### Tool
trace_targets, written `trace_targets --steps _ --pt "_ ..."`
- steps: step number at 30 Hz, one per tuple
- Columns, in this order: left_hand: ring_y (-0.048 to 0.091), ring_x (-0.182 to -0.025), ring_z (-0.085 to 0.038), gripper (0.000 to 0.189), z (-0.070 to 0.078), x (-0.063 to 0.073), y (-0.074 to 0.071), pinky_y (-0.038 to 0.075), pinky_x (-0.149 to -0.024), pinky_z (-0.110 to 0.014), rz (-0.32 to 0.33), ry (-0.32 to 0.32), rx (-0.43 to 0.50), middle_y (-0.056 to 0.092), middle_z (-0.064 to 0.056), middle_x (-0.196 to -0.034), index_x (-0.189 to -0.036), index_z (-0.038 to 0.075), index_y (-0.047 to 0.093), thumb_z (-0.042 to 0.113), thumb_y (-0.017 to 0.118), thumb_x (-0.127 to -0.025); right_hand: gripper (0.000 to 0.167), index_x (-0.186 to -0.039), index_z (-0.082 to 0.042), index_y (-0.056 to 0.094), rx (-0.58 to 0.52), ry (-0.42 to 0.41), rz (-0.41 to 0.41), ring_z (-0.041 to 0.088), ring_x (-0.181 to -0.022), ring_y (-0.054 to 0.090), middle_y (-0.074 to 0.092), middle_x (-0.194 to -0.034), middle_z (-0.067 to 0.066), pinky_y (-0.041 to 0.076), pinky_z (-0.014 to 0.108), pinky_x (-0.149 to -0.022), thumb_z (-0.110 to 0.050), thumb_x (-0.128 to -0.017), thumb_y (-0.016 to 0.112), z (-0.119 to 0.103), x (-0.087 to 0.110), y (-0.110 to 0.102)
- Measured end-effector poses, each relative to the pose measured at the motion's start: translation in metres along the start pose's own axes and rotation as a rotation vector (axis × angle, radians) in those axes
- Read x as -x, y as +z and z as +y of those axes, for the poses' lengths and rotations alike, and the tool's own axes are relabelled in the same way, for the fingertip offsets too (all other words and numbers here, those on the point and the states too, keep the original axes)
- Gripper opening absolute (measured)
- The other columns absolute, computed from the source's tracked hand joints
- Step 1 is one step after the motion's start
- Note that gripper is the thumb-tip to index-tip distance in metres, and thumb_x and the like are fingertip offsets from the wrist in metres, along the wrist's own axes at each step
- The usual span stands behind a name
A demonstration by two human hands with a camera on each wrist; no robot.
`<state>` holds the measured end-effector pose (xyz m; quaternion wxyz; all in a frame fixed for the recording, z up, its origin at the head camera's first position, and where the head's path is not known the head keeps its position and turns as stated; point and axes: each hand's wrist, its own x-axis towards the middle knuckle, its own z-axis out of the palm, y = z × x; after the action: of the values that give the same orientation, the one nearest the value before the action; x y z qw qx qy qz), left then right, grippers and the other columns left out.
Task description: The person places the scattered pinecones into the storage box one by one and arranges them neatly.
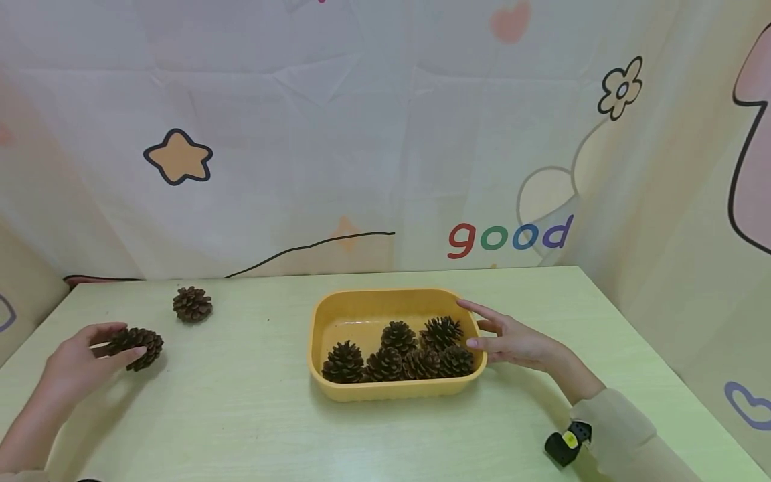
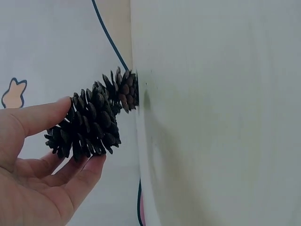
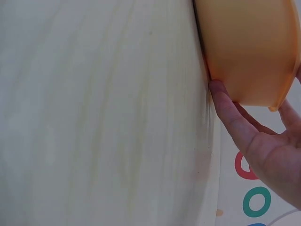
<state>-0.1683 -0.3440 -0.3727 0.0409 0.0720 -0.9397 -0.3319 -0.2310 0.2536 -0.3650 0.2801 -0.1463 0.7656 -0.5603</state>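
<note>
My left hand (image 1: 78, 365) pinches a brown pine cone (image 1: 142, 348) between thumb and fingers above the left side of the table. Its scales spread open in the left wrist view, where the left hand (image 2: 47, 160) grips it from the side. Another pine cone (image 1: 193, 304) lies on the table just beyond. At the middle stands a yellow plastic basin (image 1: 391, 389) with several pine cones (image 1: 397, 351) inside. My right hand (image 1: 512, 341) holds the basin's right end, thumb over the rim and other fingers along the outside wall.
The pale wooden table (image 1: 241, 415) ends at a printed cloth backdrop (image 1: 271, 167) behind and at both sides. A small black device (image 1: 566, 445) with a yellow mark sits by the right sleeve (image 1: 626, 428).
</note>
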Motion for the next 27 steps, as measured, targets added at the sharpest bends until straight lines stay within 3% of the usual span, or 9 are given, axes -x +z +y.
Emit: trace_targets --steps 8,27 --pt "0.042 -0.11 -0.052 0.068 0.026 0.009 0.007 0.039 -0.079 -0.058 0.023 0.074 0.006 0.037 -0.036 -0.129 -0.132 -0.006 0.036 0.038 0.06 -0.087 0.082 -0.148 -0.019 0.007 -0.013 -0.004 -0.009 0.048 -0.123 0.034 0.003 -0.146 0.029 0.048 0.045 -0.087 -0.02 -0.087 0.062 0.001 0.0 -0.001" --pt "0.042 -0.116 -0.047 0.066 0.084 0.024 0.027 0.046 -0.08 -0.056 -0.033 0.164 0.091 0.041 -0.027 -0.133 -0.134 0.001 0.039 0.036 0.064 -0.084 0.082 -0.148 -0.019 0.008 -0.018 -0.006 -0.002 0.049 -0.123 0.034 0.002 -0.146 0.03 0.048 0.046 -0.086 -0.019 -0.087 0.062 0.001 0.0 0.0"
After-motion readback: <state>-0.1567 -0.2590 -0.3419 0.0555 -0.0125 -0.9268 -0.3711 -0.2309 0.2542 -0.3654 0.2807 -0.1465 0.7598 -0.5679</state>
